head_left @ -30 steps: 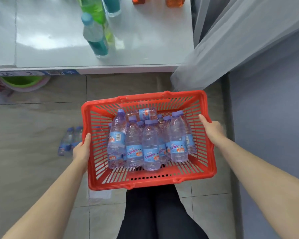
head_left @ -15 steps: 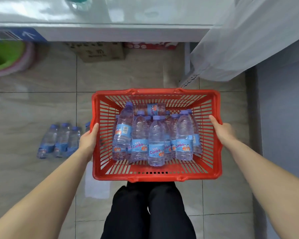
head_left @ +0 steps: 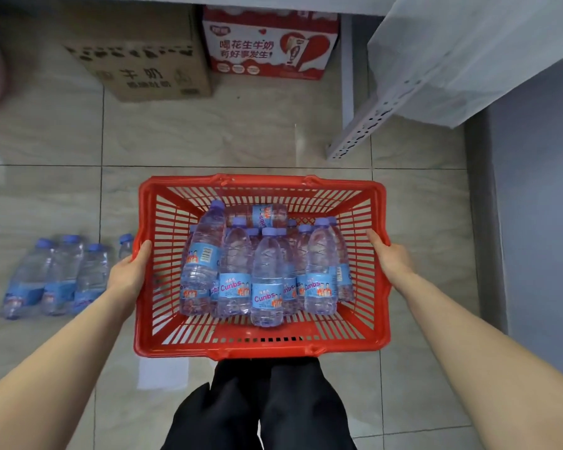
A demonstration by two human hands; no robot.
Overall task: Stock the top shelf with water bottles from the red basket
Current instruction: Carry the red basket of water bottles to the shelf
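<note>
Bottles (head_left: 267, 280) stood in a bunch in the middle of the red basket (head_left: 260, 183). They were clear, with pale purple caps and blue labels. Most stood up straight and touched each other. The one on the left side of the bunch leaned a bit. One more lay on its side at the far end, behind the others. The left hand (head_left: 129, 274) gripped the left rim of the basket. Its thumb lay over the top edge, and its fingers were hidden on the outer side. The right hand (head_left: 392, 258) gripped the right rim the same way, thumb on top and fingers out of sight. Both arms were bare and reached forward. The basket was low over the floor (head_left: 208, 138), right in front of the person's legs (head_left: 260, 407) in black trousers. I could not tell if it touched the floor. More bottles (head_left: 56, 277) of the same kind stood on the floor just left of the basket, close together. Far ahead, a brown box (head_left: 143, 66) sat on the floor, and a red box (head_left: 270, 43) with white writing sat just beside it on the right. A white post (head_left: 361, 125) with holes came down to the floor near the red box. A pale sheet (head_left: 462, 50) hung over it at the top right. A grey wall (head_left: 540, 190) ran down the right side.
</note>
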